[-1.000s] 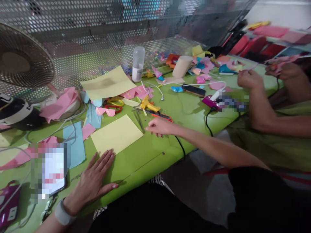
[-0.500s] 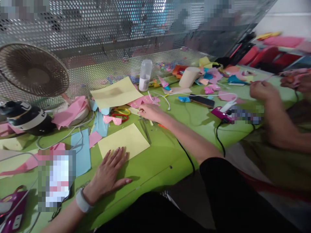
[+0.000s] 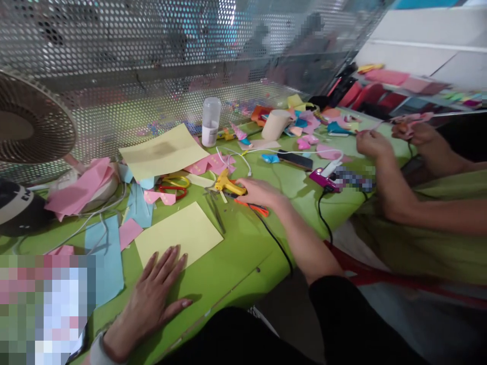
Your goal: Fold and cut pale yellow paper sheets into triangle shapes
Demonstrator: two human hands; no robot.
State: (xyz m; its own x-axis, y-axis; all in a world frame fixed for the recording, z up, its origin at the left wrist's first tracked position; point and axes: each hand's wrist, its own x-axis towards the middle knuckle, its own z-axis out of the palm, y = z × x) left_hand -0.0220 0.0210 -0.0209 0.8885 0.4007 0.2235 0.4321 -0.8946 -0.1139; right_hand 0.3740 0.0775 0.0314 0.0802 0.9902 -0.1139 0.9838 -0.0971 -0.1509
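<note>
Glue gun point(image 3: 230, 183): on the green table point(image 3: 236, 258), visible again after the right arm covered it.
Right hand point(image 3: 261, 193): drawn back from beside the pale strip point(image 3: 201, 180), now at the gun's rear; whether it grips, cannot tell.
Left hand point(image 3: 154, 289): still open, fingertips on the yellow sheet point(image 3: 178, 233).
Red scissors point(image 3: 175, 191): unmoved, left of the gun.

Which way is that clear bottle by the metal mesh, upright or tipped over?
Upright: the clear bottle rests with its base on the green table and its rounded top end pointing up.
</note>
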